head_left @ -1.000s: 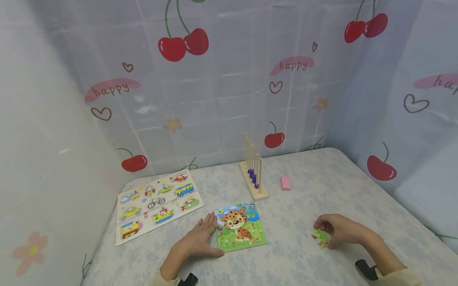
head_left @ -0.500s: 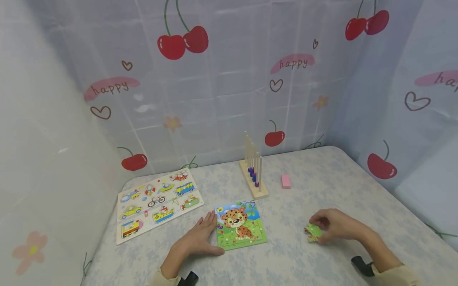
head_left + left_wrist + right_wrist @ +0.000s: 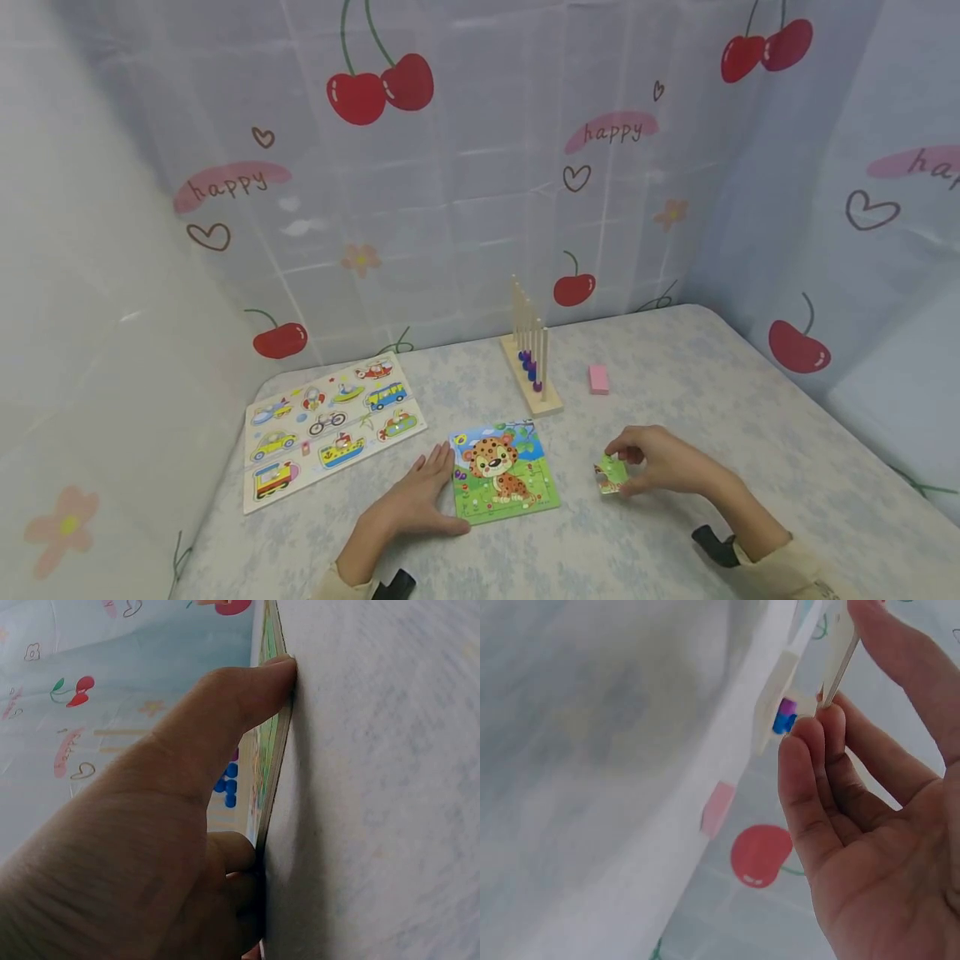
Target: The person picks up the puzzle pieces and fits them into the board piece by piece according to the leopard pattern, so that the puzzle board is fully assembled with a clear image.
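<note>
A square leopard jigsaw puzzle (image 3: 504, 475) lies on the table in the middle of the head view. My left hand (image 3: 416, 504) rests beside it, fingers straight along its left edge and thumb at the near left corner. In the left wrist view the thumb (image 3: 262, 686) touches the puzzle's edge (image 3: 274, 765). To the right of the puzzle, my right hand (image 3: 667, 467) pinches a green puzzle piece (image 3: 611, 473) between thumb and fingers. That piece (image 3: 841, 660) appears edge-on with its pale back showing in the right wrist view, partly behind the fingertips.
A vehicle peg board (image 3: 330, 429) lies at the left. Behind the puzzle stands a wooden rack (image 3: 546, 408) with upright pegs and several blue and purple beads (image 3: 529, 367). A small pink block (image 3: 597, 379) sits right of the rack. Cherry-printed curtains (image 3: 465, 208) surround the table.
My right hand has moved left toward the leopard puzzle, carrying the green puzzle piece. The left hand stays in place at the puzzle's edge.
</note>
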`<action>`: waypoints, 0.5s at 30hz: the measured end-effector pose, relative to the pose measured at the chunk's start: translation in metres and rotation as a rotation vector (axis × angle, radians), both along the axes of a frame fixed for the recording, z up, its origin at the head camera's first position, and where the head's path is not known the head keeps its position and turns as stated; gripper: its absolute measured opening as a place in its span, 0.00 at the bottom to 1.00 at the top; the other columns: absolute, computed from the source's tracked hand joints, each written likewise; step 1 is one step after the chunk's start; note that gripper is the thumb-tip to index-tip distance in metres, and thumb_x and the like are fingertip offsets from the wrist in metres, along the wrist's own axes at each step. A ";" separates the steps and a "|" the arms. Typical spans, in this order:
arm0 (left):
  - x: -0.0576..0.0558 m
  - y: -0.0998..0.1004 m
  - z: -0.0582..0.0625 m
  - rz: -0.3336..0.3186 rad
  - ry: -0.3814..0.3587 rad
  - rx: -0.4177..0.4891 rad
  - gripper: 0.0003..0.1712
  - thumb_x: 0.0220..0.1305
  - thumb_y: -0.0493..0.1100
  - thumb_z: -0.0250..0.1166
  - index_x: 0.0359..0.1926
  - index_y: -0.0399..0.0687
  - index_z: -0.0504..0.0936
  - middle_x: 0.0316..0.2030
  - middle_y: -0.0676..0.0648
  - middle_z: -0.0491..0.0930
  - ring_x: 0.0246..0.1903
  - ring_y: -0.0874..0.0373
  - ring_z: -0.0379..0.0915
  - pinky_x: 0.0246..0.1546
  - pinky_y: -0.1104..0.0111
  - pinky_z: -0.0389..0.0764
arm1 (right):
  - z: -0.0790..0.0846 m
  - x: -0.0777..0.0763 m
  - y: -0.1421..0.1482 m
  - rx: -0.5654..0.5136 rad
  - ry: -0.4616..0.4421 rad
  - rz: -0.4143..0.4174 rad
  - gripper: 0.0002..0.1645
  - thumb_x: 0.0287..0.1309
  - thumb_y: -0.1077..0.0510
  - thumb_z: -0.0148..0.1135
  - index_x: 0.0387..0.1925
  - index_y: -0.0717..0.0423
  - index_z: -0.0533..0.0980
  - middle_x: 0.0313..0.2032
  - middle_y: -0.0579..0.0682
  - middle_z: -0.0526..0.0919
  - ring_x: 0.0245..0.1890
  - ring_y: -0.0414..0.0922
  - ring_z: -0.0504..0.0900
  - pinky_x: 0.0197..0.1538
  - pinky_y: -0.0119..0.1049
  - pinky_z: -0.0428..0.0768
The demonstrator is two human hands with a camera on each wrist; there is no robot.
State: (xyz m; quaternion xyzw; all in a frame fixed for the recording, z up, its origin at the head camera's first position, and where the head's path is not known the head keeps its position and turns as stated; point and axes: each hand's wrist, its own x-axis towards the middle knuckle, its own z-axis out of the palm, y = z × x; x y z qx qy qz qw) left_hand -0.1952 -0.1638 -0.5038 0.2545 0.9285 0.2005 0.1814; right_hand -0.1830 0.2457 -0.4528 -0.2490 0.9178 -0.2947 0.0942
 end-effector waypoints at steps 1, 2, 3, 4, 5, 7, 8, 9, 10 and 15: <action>0.000 0.000 0.000 -0.001 0.002 0.003 0.70 0.47 0.73 0.67 0.76 0.37 0.44 0.78 0.39 0.38 0.78 0.46 0.34 0.76 0.46 0.44 | 0.000 -0.002 -0.005 0.004 0.005 -0.002 0.28 0.40 0.51 0.79 0.46 0.55 0.82 0.33 0.40 0.78 0.33 0.35 0.73 0.34 0.28 0.76; 0.000 0.000 0.000 -0.001 0.002 0.001 0.70 0.47 0.73 0.67 0.76 0.37 0.44 0.78 0.39 0.38 0.78 0.45 0.34 0.76 0.46 0.44 | 0.000 -0.003 -0.011 0.007 0.008 -0.003 0.28 0.40 0.51 0.80 0.45 0.55 0.82 0.33 0.40 0.78 0.33 0.36 0.73 0.34 0.28 0.76; 0.000 0.000 0.000 -0.001 0.002 -0.001 0.70 0.47 0.73 0.67 0.76 0.37 0.44 0.78 0.39 0.38 0.78 0.45 0.34 0.76 0.46 0.44 | 0.001 -0.004 -0.016 0.007 0.007 -0.003 0.27 0.40 0.51 0.80 0.45 0.55 0.82 0.33 0.40 0.78 0.33 0.36 0.74 0.34 0.27 0.76; 0.000 -0.001 0.000 -0.001 0.002 -0.005 0.70 0.47 0.73 0.67 0.76 0.37 0.44 0.78 0.39 0.38 0.78 0.46 0.33 0.76 0.47 0.44 | 0.001 -0.005 -0.022 0.006 0.005 -0.003 0.27 0.40 0.51 0.80 0.45 0.55 0.83 0.33 0.40 0.78 0.33 0.37 0.74 0.34 0.27 0.76; 0.000 -0.001 0.001 -0.001 0.001 -0.003 0.70 0.47 0.73 0.68 0.76 0.37 0.44 0.78 0.39 0.38 0.78 0.45 0.34 0.76 0.46 0.44 | 0.001 -0.007 -0.027 0.007 0.002 0.001 0.27 0.40 0.51 0.80 0.45 0.55 0.83 0.32 0.40 0.78 0.33 0.38 0.74 0.33 0.27 0.75; 0.001 -0.001 0.000 0.000 -0.004 -0.004 0.70 0.47 0.73 0.68 0.76 0.37 0.44 0.78 0.39 0.38 0.78 0.45 0.34 0.76 0.46 0.44 | 0.002 -0.009 -0.038 0.008 0.002 0.015 0.27 0.40 0.52 0.80 0.45 0.56 0.83 0.32 0.41 0.78 0.33 0.40 0.74 0.33 0.27 0.75; 0.001 -0.001 0.000 0.000 -0.004 -0.008 0.70 0.47 0.73 0.67 0.76 0.38 0.44 0.78 0.39 0.37 0.78 0.46 0.33 0.76 0.47 0.44 | 0.002 -0.010 -0.043 0.008 0.001 0.020 0.27 0.40 0.52 0.80 0.45 0.56 0.83 0.32 0.42 0.78 0.33 0.40 0.74 0.33 0.27 0.74; 0.001 -0.001 0.001 0.000 -0.004 -0.005 0.70 0.47 0.73 0.67 0.76 0.37 0.44 0.78 0.39 0.37 0.78 0.46 0.33 0.76 0.47 0.44 | 0.002 -0.012 -0.048 0.007 0.002 0.026 0.27 0.40 0.52 0.80 0.45 0.56 0.83 0.32 0.42 0.78 0.33 0.40 0.74 0.33 0.27 0.74; 0.001 -0.001 0.001 -0.002 -0.001 -0.002 0.70 0.47 0.73 0.68 0.76 0.37 0.44 0.78 0.39 0.38 0.78 0.46 0.34 0.76 0.46 0.44 | 0.002 -0.013 -0.052 0.006 0.005 0.034 0.27 0.40 0.52 0.80 0.45 0.56 0.83 0.32 0.42 0.78 0.33 0.41 0.74 0.33 0.27 0.74; 0.000 -0.001 0.002 -0.007 0.005 0.006 0.70 0.47 0.72 0.68 0.76 0.37 0.44 0.77 0.39 0.38 0.78 0.45 0.34 0.76 0.45 0.45 | -0.001 -0.018 -0.072 0.008 0.019 0.066 0.28 0.41 0.52 0.80 0.46 0.57 0.83 0.32 0.42 0.78 0.33 0.41 0.74 0.33 0.28 0.74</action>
